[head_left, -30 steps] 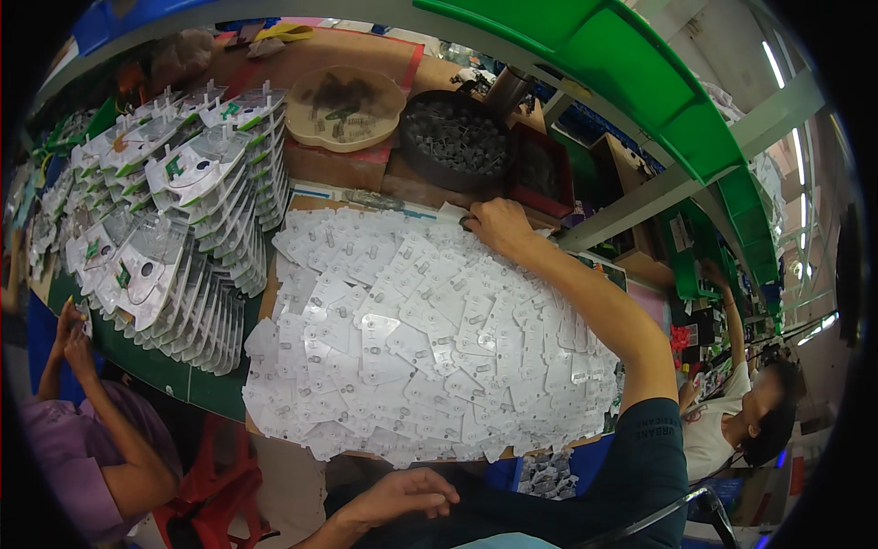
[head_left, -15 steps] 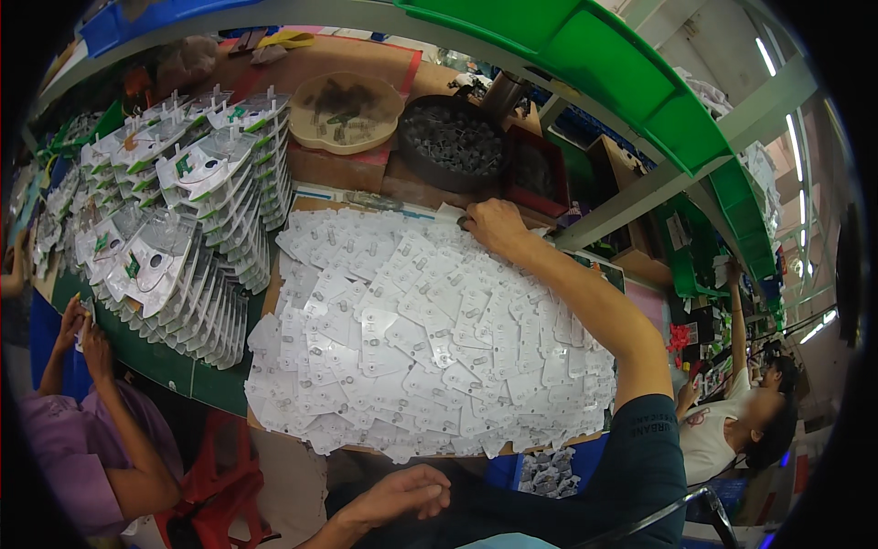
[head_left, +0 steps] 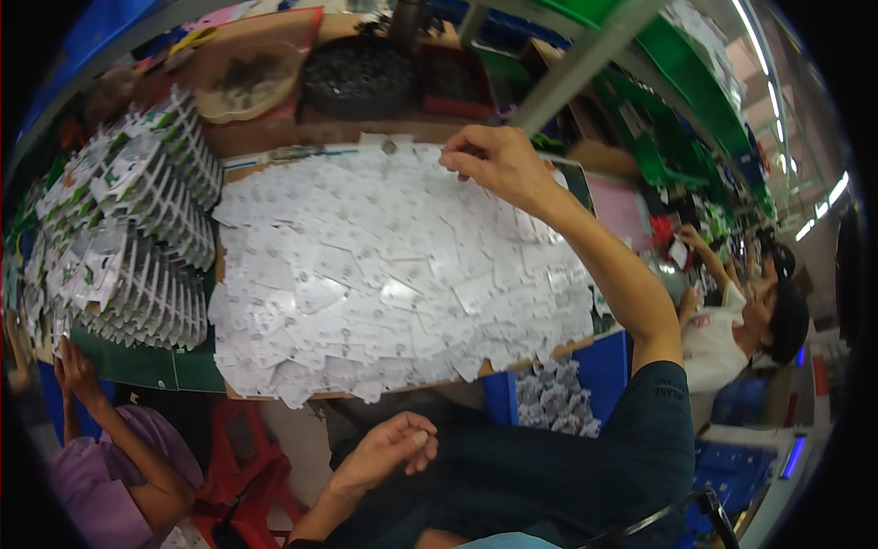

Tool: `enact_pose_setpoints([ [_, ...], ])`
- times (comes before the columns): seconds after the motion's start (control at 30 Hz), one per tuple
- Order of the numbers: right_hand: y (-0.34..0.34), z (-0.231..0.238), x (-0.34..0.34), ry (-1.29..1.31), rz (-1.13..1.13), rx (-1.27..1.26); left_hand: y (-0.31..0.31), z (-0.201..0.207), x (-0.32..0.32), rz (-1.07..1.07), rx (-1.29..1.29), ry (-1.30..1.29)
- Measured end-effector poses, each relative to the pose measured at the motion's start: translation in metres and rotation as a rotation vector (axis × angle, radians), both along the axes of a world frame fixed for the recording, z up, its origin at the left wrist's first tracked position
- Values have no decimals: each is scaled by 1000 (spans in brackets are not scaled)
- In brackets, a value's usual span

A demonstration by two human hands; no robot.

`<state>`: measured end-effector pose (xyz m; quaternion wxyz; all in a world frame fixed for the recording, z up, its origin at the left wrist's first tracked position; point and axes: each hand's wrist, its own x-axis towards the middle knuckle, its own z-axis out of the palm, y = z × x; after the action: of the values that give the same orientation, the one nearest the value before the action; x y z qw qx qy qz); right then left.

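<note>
Many thin white plastic plates [head_left: 393,293], each with a small greyish round or oval spot, overlap across the board before me. My right hand [head_left: 501,165] hovers over their far right side, fingers bent with a small gap to the thumb and no part visible between them. At the far edge, a separate white plate [head_left: 389,145] with a round grey part on it lies left of that hand. Low in front of my lap, apart from the plates, my left hand [head_left: 389,450] is loosely curled, thumb against the fingers, with nothing seen in it.
Tall stacks of white and green plastic housings [head_left: 128,247] stand at left, beside a co-worker's hand [head_left: 78,371]. Behind the plates are a cream tray [head_left: 219,114], a dark round pan [head_left: 357,82] and a red box [head_left: 453,78]. A blue bin [head_left: 617,366] holds grey parts.
My right hand has come away from the far edge and lifted, moving right of the lone plate there. My left hand has curled a little more. The whole view has shifted.
</note>
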<state>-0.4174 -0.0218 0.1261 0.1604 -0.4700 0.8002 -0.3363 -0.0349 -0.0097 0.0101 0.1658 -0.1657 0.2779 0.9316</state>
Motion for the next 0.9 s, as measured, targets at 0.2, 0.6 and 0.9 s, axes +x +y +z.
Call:
enact_pose_setpoints([
  [0.2, 130, -2, 74, 281, 109, -50, 14, 0, -10, -72, 4, -35],
  [0.6, 164, -38, 101, 474, 155, -50, 29, 14, -21, -109, -44, -55],
  [0.9, 160, -27, 107, 448, 172, -34, 20, 17, -25, 0, -50, -49],
])
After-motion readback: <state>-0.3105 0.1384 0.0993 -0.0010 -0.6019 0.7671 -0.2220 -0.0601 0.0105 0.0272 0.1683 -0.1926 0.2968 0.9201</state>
